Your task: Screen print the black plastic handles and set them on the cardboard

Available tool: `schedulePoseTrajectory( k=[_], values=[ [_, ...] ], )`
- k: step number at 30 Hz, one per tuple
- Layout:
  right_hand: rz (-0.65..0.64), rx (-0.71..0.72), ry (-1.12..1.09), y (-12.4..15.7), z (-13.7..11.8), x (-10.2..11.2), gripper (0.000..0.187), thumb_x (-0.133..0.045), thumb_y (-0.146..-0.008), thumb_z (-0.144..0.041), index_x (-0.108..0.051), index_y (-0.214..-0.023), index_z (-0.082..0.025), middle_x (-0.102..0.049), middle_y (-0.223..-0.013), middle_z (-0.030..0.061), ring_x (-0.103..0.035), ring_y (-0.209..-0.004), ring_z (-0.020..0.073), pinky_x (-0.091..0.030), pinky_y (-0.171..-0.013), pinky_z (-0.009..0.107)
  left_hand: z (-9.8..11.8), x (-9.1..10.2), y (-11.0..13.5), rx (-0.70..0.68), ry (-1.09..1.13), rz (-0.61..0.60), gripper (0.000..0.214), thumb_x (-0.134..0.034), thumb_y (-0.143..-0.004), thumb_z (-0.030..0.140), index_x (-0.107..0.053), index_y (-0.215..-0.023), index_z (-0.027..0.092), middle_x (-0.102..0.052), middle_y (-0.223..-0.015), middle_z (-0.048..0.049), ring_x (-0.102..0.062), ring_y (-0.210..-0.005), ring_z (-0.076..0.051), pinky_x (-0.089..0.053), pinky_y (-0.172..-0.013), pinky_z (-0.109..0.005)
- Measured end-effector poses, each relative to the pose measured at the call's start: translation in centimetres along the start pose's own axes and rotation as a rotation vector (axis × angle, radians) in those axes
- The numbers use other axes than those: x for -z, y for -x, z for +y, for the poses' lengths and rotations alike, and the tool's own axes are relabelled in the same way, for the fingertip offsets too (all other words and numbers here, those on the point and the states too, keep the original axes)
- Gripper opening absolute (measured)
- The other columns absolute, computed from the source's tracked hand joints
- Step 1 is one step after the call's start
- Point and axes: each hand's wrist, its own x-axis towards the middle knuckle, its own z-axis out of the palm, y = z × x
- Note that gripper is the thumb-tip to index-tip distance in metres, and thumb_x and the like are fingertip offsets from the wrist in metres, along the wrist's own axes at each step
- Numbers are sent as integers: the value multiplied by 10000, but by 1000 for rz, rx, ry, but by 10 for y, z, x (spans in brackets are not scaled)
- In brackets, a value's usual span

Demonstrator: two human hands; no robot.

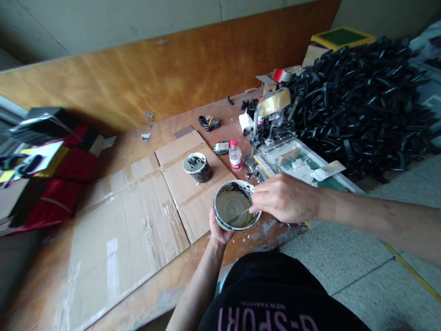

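Note:
A round tub (224, 188) smeared with black and white holds thick greyish paste (234, 207). From below and the left, my left hand (220, 231) grips its side; the fingers beneath are partly hidden. My right hand (280, 197) is over the tub's right rim, closed on a thin stirring tool (245, 212) whose tip reaches into the paste. Most of that tool is covered by the fingers, so its kind is unclear. Behind the tub, a second black-smeared tub (202, 174) with a pale top stands on flattened cardboard (138, 225). A red-capped bottle (235, 158) stands nearby.
At right, a framed screen (303, 161) with pale scraps lies on the table beside a clamp (255, 124). Past it rises a big heap of black plastic parts (361, 105). Small dark pots (208, 123) stand farther back. Stacked red and black bundles (58, 184) occupy the left.

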Motion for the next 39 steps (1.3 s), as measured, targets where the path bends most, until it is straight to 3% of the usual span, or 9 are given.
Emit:
schedulePoseTrajectory(
  k=[5, 10, 16, 19, 22, 28, 31, 34, 39],
  values=[
    [-74, 49, 154, -13, 15, 6, 262, -467, -966, -213, -621, -763, -149, -609, -686, 24, -510, -595, 119, -297, -541, 280, -7, 6, -5, 30, -5, -78, 380, -518, -882, 430, -712, -999, 125, -738, -1011, -84, -609, -1107, -246, -398, -1065, -362],
    [-180, -1, 195, 6, 12, 8, 233, -474, -932, -144, -613, -746, -152, -616, -671, 27, -491, -548, 115, -269, -518, 283, 2, 8, -8, -31, -63, -39, 511, -508, -846, 572, -680, -1130, 183, -713, -1111, -90, -517, -1250, -314, -373, -1085, -453],
    [-43, -147, -21, -3, -5, 1, 312, -518, -946, -266, -604, -671, -146, -587, -588, 12, -490, -539, 110, -300, -533, 273, 4, 6, -10, -31, -45, 2, 495, -457, -874, 528, -658, -1167, 183, -717, -1099, -81, -552, -1216, -295, -361, -1096, -476],
    [54, -191, 16, -14, 5, -8, 314, -517, -951, -277, -620, -689, -138, -601, -625, 25, -506, -575, 116, -314, -558, 275, -1, 3, -10, -14, -30, 2, 468, -485, -864, 533, -690, -1080, 172, -725, -1049, -81, -534, -1233, -315, -368, -1092, -470],
    [56, -236, 126, -6, 16, -8, 309, -497, -963, -266, -629, -716, -137, -607, -651, 32, -502, -581, 118, -310, -565, 283, 2, 5, -9, -31, -58, 8, 529, -504, -840, 584, -670, -1136, 177, -702, -1128, -96, -494, -1269, -337, -374, -1082, -476],
    [-54, -92, 56, -4, 2, -3, 289, -491, -953, -227, -612, -701, -153, -605, -641, 15, -494, -555, 111, -294, -538, 286, 5, 9, -7, -58, -38, 34, 458, -495, -869, 516, -692, -1087, 165, -727, -1033, -90, -573, -1177, -287, -392, -1071, -450],
    [-25, -114, 87, -15, 3, -6, 276, -497, -952, -240, -628, -730, -143, -625, -674, 28, -517, -588, 117, -295, -541, 289, -1, 8, -8, -38, -40, -9, 429, -528, -860, 490, -714, -1008, 133, -737, -970, -95, -572, -1178, -286, -386, -1076, -411],
    [-49, -166, 151, -10, 5, -8, 283, -479, -962, -233, -638, -750, -133, -636, -689, 41, -517, -587, 120, -298, -544, 293, 1, 8, -7, -54, -49, -19, 457, -548, -833, 533, -700, -1070, 173, -737, -1020, -73, -574, -1180, -282, -398, -1066, -415],
    [-62, -89, 59, -3, -7, -8, 270, -499, -943, -220, -609, -704, -156, -615, -657, 18, -498, -558, 115, -301, -531, 291, 5, 5, -7, -64, -97, 30, 474, -549, -804, 581, -706, -1030, 195, -747, -964, -62, -640, -1059, -260, -468, -997, -397]
  ],
)
